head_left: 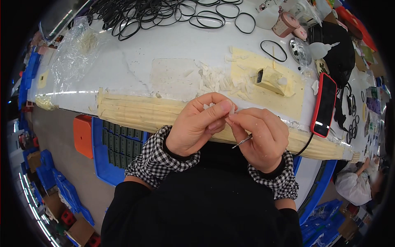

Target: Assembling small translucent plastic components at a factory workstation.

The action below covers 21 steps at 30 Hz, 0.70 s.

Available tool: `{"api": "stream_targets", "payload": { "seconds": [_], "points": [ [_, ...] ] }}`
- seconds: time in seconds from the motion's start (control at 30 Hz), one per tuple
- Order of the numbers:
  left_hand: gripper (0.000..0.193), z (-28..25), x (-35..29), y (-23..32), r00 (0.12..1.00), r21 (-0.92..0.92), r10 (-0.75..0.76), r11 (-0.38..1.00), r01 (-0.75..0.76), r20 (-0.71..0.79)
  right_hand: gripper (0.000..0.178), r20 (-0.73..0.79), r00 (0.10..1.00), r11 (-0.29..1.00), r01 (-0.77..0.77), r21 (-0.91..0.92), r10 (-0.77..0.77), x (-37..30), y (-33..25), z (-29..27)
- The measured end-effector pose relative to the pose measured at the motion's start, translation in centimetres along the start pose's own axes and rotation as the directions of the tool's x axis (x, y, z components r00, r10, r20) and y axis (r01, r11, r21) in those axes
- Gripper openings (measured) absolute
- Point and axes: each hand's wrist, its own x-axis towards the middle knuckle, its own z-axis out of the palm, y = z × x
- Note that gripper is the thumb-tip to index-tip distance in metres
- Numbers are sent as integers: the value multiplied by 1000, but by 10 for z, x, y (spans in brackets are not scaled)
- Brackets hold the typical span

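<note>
Above the table's near edge my two hands meet. My left hand [200, 123] is closed, its thumb and forefinger pinching small white flake-like pieces [210, 106]. The fingertips of my right hand [262, 136] pinch at a white sliver [232, 110] beside the left thumb. A thin metal tool [242, 141] sticks out from under the right hand's fingers; the rest of it is hidden in the palm. Just beyond the hands, a heap of white flakes [214, 78] is scattered on the table and partly over a yellow sheet [294, 96].
On the yellow sheet sits a yellow-wrapped block [275, 82]. A red-cased phone [325, 105] stands at right. Black rubber rings [135, 14] lie along the back; crumpled clear plastic [78, 45] is at left. Yellow padding [135, 108] lines the table edge. Below are a blue crate [101, 154] and an orange stool [83, 136].
</note>
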Motion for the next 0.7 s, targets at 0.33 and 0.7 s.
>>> {"api": "stream_targets", "payload": {
  "seconds": [0.33,0.7],
  "points": [
    [14,3,0,-1,1000,48,1,999,0,-21,24,38,995,992,-93,84,90,3,-6,-4],
    [16,3,-1,3,989,-75,-137,987,140,49,38,229,940,963,-224,-148,254,3,-2,-10]
  ]
}}
